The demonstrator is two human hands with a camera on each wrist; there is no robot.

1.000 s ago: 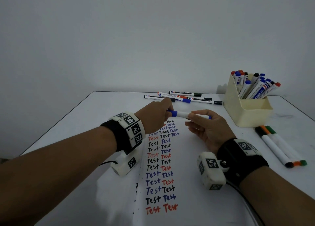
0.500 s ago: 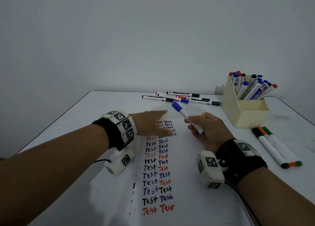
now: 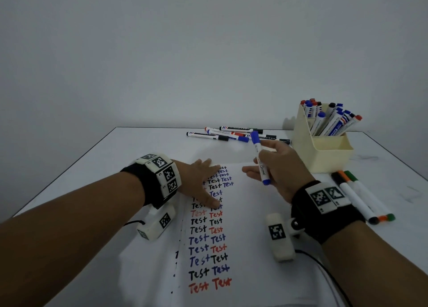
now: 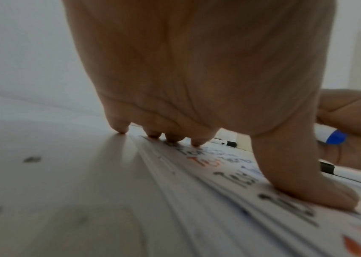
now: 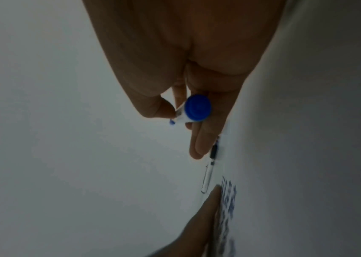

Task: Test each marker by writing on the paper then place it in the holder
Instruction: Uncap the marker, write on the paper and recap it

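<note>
A plain pale wall [image 3: 208,52] is filling the upper half of the head view, and a white surface [image 3: 139,149] is stretching beneath it. A sheet of paper [image 3: 250,237] is lying at the surface's centre, running toward 6 o'clock, and it is carrying two columns of the handwritten word "Test" in black, blue and red. A cream holder [image 3: 324,153] is standing at 2 o'clock, packed with capped markers leaning to the right; their printed labels are too small to read. Loose markers [image 3: 231,134] are lying in a row at 12 o'clock, and three more markers [image 3: 363,197], capped black, orange and green, are lying side by side at 3 o'clock, just below the holder.

The left hand [image 3: 203,184] is lying flat with straight, spread fingers, pressing its fingertips [image 4: 122,129] and thumb onto the paper's left part. The right hand [image 3: 280,167] is hovering above the paper's upper right corner, pinching a blue marker [image 3: 260,160] between thumb and fingers; the marker is standing nearly upright with its cap on and its blue butt end pointing down. Script printing is showing on the barrel, illegible.
</note>
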